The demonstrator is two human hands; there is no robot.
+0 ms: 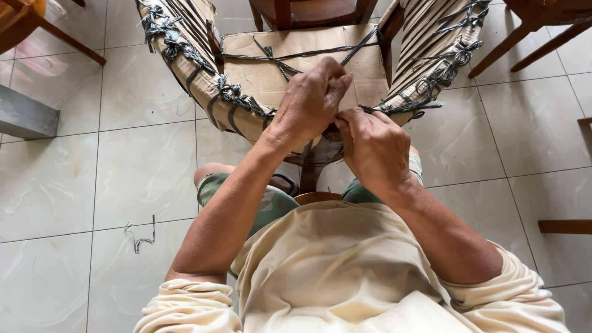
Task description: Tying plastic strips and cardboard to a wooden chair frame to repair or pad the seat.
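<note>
A wooden chair wrapped in brown cardboard stands right in front of me, the cardboard bound with grey plastic straps knotted along its edges. My left hand lies over the near edge of the cardboard seat with fingers bent down onto it. My right hand is curled just beside it, pinching at the strap or cardboard edge where the two hands meet. What exactly the fingers grip is hidden beneath them.
Pale glossy floor tiles surround me. A loose scrap of grey strap lies on the floor at left. Wooden chair legs stand at top right, another wooden piece at right, a table leg at top left.
</note>
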